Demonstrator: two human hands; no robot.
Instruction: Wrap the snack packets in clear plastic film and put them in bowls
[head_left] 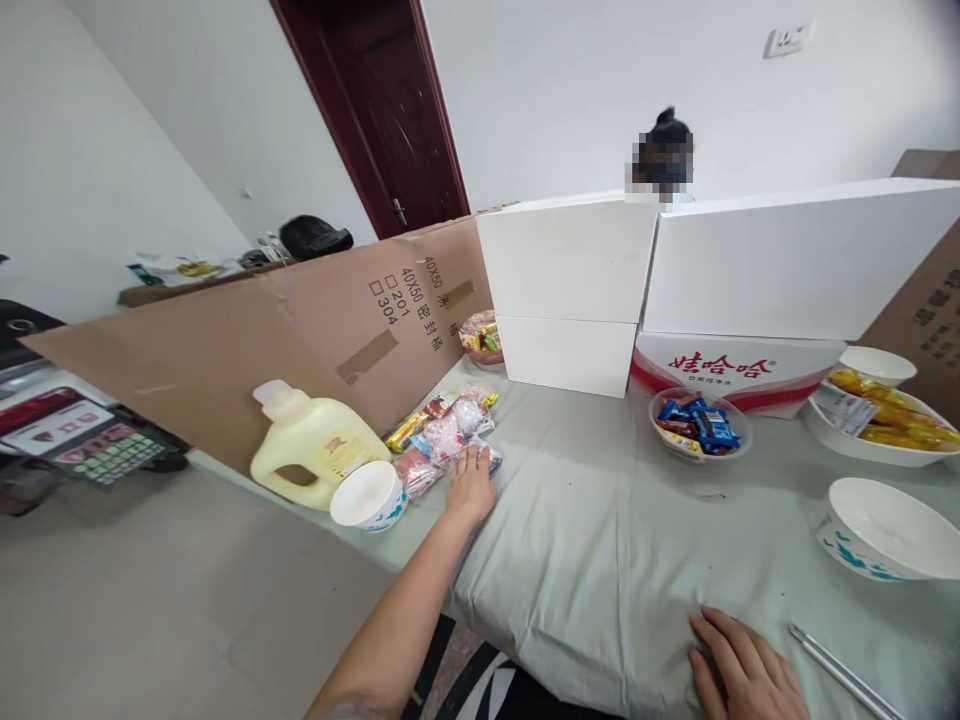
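My left hand (471, 486) reaches out flat over the grey cloth, its fingertips touching a pile of wrapped snack packets (442, 432); the fingers lie stretched out. Beside the pile stand a small white bowl with blue marks (369, 495) and a pale yellow detergent jug (311, 440). My right hand (742, 668) rests palm down on the cloth near the front edge, fingers apart, holding nothing. A pair of metal chopsticks (840, 672) lies just right of it.
A cardboard sheet (262, 330) and white boxes (570, 260) wall off the table's back. A clear bowl of blue-wrapped sweets (699, 424), a dish of yellow packets (889, 425) and a white bowl (889, 528) sit on the right. A person is behind the boxes.
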